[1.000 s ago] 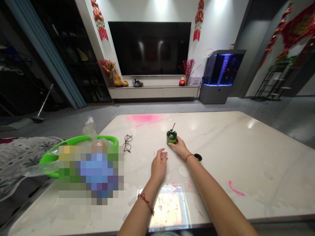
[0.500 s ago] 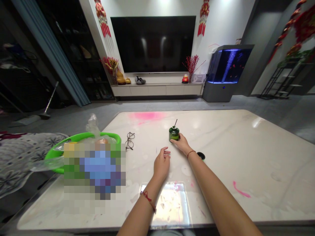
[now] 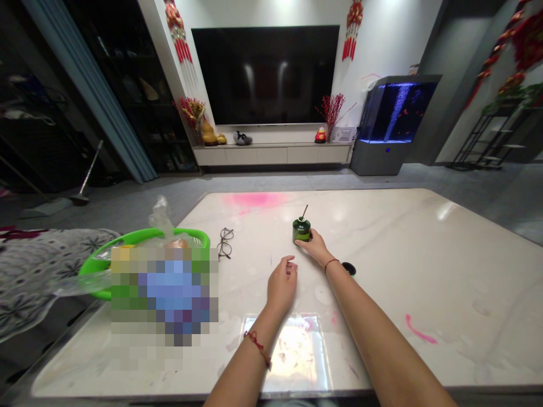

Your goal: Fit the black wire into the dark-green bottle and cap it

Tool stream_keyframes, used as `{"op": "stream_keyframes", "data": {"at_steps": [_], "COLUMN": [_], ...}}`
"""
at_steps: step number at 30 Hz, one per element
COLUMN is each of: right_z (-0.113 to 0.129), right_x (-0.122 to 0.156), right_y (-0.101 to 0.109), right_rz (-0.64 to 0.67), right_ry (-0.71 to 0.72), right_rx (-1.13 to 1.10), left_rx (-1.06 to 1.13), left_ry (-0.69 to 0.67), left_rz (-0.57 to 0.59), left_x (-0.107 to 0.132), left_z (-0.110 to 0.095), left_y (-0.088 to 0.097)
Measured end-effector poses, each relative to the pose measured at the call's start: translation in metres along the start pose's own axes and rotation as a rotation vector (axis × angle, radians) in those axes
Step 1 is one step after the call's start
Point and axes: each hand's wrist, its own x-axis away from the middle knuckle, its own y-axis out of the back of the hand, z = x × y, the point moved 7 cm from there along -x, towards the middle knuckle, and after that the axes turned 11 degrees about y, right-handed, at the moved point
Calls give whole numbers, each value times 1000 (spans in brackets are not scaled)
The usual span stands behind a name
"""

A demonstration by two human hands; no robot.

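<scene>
A small dark green jar (image 3: pixel 301 229) stands upright near the middle of the white marble table (image 3: pixel 424 254), with a thin dark stick poking out of its top. My right hand (image 3: pixel 314 249) reaches forward and its fingers wrap the near side of the jar. My left hand (image 3: pixel 282 285) hovers just left of it, fingers loosely curled and apart, holding nothing. A black lid (image 3: pixel 349 268) lies on the table right of my right wrist.
A pair of glasses (image 3: pixel 224 242) lies left of the jar. A green plastic basket (image 3: pixel 139 240) with clear plastic bags sits at the table's left edge. Pink stains mark the far side and right of the table. A TV wall and fish tank stand beyond.
My hands and the jar have kept their positions on the table. The view has shifted slightly, so everything sits a little to the right in the frame.
</scene>
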Motion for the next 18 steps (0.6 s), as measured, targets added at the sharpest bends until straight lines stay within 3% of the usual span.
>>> {"op": "stream_keyframes", "data": {"at_steps": [18], "right_z": [0], "right_x": [-7], "right_y": [-2], "right_rz": [16], "right_ry": [7], "right_rx": [45], "left_rx": [-186], "left_ry": [-90], "left_rz": [15], "left_x": [3], "left_z": [-10], "left_y": [-4]}}
